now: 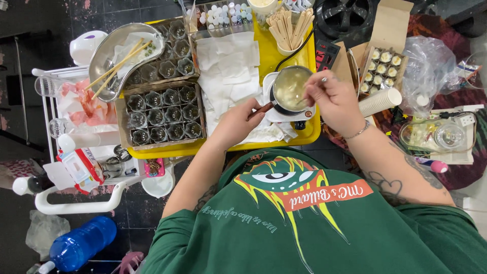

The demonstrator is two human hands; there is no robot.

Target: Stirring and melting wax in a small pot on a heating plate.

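Yellow tray (264, 61) bears small pot (290, 89) between both hands: left hand (237, 123); right hand (332, 99)

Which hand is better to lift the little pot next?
Left, probably. The left hand holds the pot by its handle, while the right hand is busy pinching a stirrer over it.

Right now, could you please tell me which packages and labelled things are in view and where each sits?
Open brown cardboard box: upper right, rows of small white-filled cups.
Red-and-white printed pack: left white cart.
Blue plastic bottle: floor, lower left.
Clear plastic bag: far right.
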